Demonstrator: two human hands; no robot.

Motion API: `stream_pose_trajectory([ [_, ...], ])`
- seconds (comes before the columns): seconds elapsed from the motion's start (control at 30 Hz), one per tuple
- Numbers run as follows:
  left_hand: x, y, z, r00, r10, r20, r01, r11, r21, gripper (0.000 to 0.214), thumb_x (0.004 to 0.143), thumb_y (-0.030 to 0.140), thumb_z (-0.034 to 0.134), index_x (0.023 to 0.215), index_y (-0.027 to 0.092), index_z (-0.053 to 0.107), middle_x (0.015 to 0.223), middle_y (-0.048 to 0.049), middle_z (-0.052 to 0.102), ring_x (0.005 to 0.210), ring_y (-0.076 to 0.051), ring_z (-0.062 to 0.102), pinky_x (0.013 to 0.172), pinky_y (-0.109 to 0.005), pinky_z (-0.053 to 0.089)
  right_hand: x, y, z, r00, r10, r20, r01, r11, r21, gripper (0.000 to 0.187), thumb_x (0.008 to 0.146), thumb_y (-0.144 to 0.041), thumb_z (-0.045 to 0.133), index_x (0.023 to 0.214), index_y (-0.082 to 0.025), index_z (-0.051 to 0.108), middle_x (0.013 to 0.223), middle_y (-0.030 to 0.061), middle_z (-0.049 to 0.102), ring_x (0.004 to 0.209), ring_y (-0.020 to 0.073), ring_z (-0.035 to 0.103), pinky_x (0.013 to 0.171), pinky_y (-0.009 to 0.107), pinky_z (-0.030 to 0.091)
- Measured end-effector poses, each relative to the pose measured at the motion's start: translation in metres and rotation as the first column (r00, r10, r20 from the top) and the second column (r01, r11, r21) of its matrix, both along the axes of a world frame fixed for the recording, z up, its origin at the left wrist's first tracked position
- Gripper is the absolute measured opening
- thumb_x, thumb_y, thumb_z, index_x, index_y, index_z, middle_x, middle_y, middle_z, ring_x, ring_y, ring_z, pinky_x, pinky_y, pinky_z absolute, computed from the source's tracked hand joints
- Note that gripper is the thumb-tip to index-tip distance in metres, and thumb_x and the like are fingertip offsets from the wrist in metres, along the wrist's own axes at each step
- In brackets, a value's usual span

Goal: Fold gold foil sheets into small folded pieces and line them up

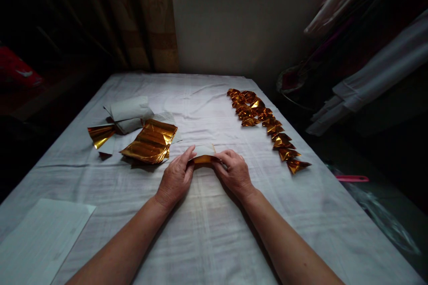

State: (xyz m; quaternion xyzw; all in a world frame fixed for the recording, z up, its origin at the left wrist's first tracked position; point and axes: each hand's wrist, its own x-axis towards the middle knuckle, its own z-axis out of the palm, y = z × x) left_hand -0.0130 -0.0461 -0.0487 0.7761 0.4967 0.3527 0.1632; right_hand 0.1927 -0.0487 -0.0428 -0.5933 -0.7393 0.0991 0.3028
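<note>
Between my two hands, a sheet of gold foil paper (202, 159) is bent into a low arch, its white back (203, 149) showing above the gold band. My left hand (178, 174) pinches its left end, and my right hand (234, 172) pinches the right end. Part of the sheet is hidden under my fingers. Left of my left hand lies a stack of gold foil sheets (150, 141). Two rows of folded gold foil pieces (274, 129) run along the right side of the cloth-covered surface.
Crumpled whitish paper (130, 111) and a curled gold sheet (101, 134) lie behind the stack. A white sheet (43, 238) is at the near left. Hanging clothes (377, 71) and a pink handle (352, 178) are off the right edge.
</note>
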Motion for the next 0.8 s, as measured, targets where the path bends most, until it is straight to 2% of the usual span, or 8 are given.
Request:
stream_pose_trajectory([
  [0.13,0.001,-0.002,0.001,1.000,0.008,0.009,-0.008,1.000,0.008,0.061,0.092,0.020,0.048,0.151,0.024,0.029,0.130,-0.0088,0.064,0.113,-0.020,0.065,0.098,-0.037,0.052,0.000,0.007,0.005,1.000,0.010,0.026,-0.007,0.996,-0.087,0.014,0.090,-0.032,0.061,0.091,-0.028,0.075,0.080,0.0020,0.067,0.076,0.0177,0.061,0.068,0.028,0.039],
  [0.27,0.001,-0.003,0.005,0.999,0.008,0.036,-0.005,0.998,-0.065,0.071,0.092,0.027,0.053,0.154,0.024,0.019,0.113,-0.0057,0.071,0.100,-0.019,0.069,0.092,-0.035,0.054,0.004,0.011,0.011,0.997,0.059,-0.041,-0.065,0.983,-0.174,0.018,0.090,-0.035,0.060,0.093,-0.028,0.076,0.077,0.0010,0.067,0.073,0.0162,0.060,0.066,0.027,0.041],
  [0.37,0.000,-0.003,0.007,1.000,0.009,0.028,-0.006,0.996,-0.085,0.067,0.093,0.028,0.051,0.154,0.023,0.023,0.098,-0.0026,0.072,0.098,-0.019,0.069,0.090,-0.034,0.054,0.006,0.011,0.011,0.992,0.083,-0.094,-0.097,0.982,-0.163,0.025,0.093,-0.034,0.053,0.083,-0.025,0.075,0.074,0.0012,0.066,0.073,0.0155,0.060,0.066,0.026,0.042],
  [0.5,0.000,-0.003,0.004,1.000,-0.010,0.011,0.010,0.998,-0.054,0.063,0.094,0.026,0.049,0.152,0.020,0.027,0.090,-0.0032,0.070,0.101,-0.020,0.068,0.090,-0.034,0.053,0.003,0.010,0.009,0.999,0.016,-0.036,-0.021,0.990,-0.140,0.027,0.092,-0.035,0.056,0.072,-0.023,0.070,0.072,0.0012,0.064,0.070,0.0151,0.058,0.064,0.026,0.040],
  [0.67,-0.001,-0.001,-0.002,0.998,0.023,-0.059,-0.023,1.000,0.005,0.061,0.094,0.025,0.051,0.151,0.023,0.030,0.103,-0.0062,0.070,0.093,-0.021,0.067,0.089,-0.037,0.054,-0.005,0.009,0.007,0.994,-0.068,0.084,0.073,0.995,-0.066,0.025,0.090,-0.036,0.059,0.071,-0.022,0.066,0.074,0.0020,0.063,0.068,0.0161,0.056,0.064,0.028,0.037],
  [0.73,-0.001,0.000,-0.003,0.998,0.034,-0.059,-0.033,0.999,0.013,0.061,0.093,0.023,0.049,0.151,0.025,0.030,0.109,-0.0072,0.068,0.097,-0.021,0.066,0.090,-0.037,0.054,-0.007,0.009,0.006,0.989,-0.083,0.119,0.089,0.995,-0.042,0.024,0.089,-0.035,0.061,0.070,-0.022,0.065,0.074,0.0024,0.063,0.068,0.0166,0.056,0.064,0.029,0.036],
  [0.8,-0.001,0.001,-0.003,0.998,0.035,-0.059,-0.034,0.999,0.021,0.057,0.092,0.018,0.048,0.148,0.025,0.037,0.116,-0.0084,0.065,0.103,-0.020,0.064,0.093,-0.037,0.053,-0.008,0.008,0.005,0.985,-0.096,0.143,0.101,0.994,-0.032,0.022,0.089,-0.035,0.062,0.070,-0.022,0.064,0.076,0.0029,0.063,0.069,0.0171,0.056,0.065,0.029,0.036],
])
